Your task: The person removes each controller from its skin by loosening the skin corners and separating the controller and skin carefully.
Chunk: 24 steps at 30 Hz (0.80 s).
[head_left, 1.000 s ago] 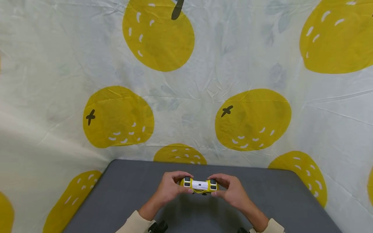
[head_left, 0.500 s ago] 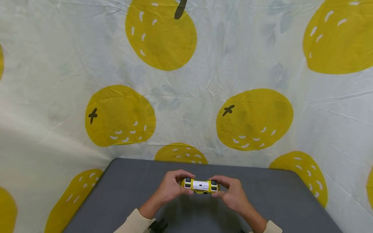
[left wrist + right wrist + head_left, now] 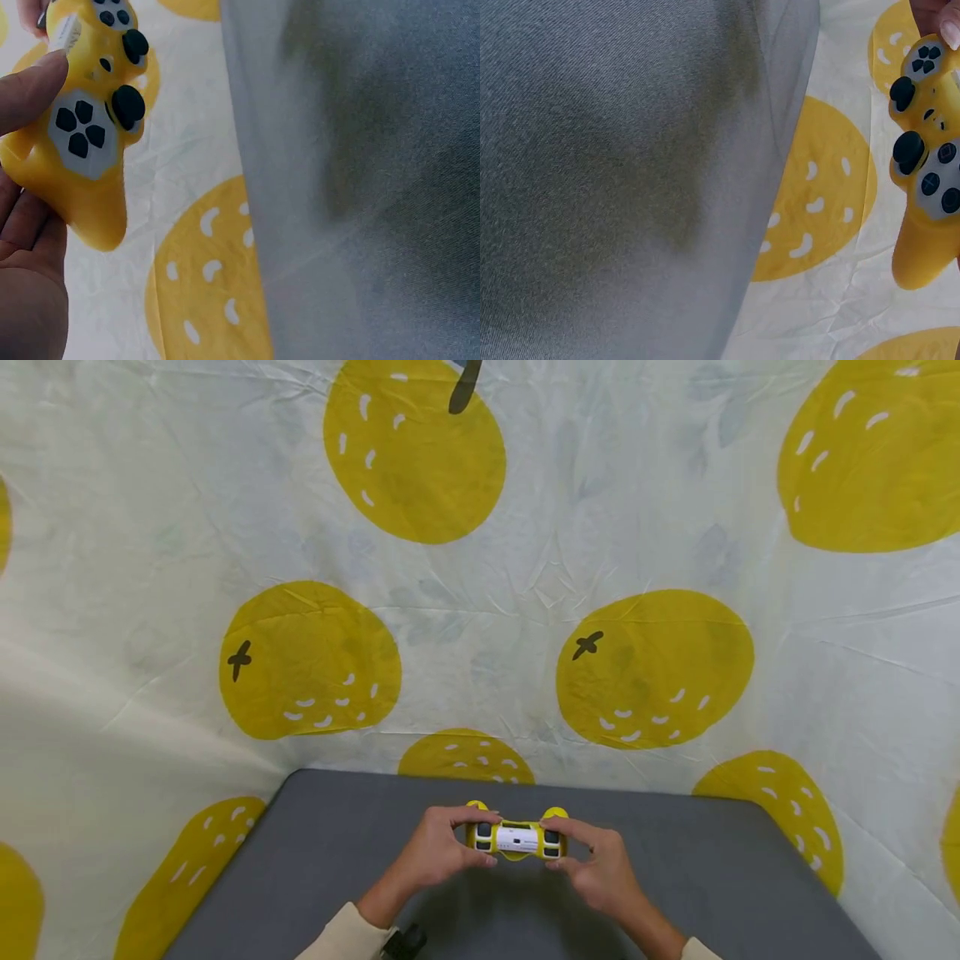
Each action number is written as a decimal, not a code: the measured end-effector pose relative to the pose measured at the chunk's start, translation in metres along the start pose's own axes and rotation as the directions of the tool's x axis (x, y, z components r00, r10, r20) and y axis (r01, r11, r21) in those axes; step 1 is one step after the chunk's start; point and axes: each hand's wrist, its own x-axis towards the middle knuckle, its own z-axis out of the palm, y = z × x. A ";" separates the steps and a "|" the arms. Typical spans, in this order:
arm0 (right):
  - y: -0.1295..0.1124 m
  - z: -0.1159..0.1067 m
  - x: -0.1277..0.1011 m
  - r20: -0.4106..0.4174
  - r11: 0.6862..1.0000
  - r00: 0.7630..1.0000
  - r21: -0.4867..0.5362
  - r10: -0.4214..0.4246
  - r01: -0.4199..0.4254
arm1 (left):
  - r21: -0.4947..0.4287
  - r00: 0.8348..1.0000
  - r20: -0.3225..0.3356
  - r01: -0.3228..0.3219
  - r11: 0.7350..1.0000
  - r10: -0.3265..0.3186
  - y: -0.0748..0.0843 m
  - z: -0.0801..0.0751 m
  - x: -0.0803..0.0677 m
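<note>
A yellow game controller [image 3: 517,838] is held in the air over the grey table, its shoulder-button edge with a white strip facing the head camera. My left hand [image 3: 441,847] pinches its left end between thumb and fingers. At the other end my right hand [image 3: 600,864] pinches it the same way. In the left wrist view the controller [image 3: 90,142] shows its direction pad and black thumbsticks, with the left thumb on its edge. The right wrist view has the controller [image 3: 930,165] at its right border, round buttons showing; most of the right hand is out of that view.
The grey table [image 3: 360,810] spreads below both hands. Behind and beside it hangs a white cloth [image 3: 480,677] printed with large yellow fruit. A black wrist strap [image 3: 405,941] sits at the left sleeve.
The controller has tilted between the hands, so its two yellow grips now show beyond the fingers. Both hands stay at its ends, almost in the same place.
</note>
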 end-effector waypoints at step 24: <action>0.019 0.000 -0.003 0.040 0.982 0.981 0.012 -0.189 0.189 | 0.041 0.991 -0.062 -0.113 0.993 0.116 -0.007 0.007 -0.003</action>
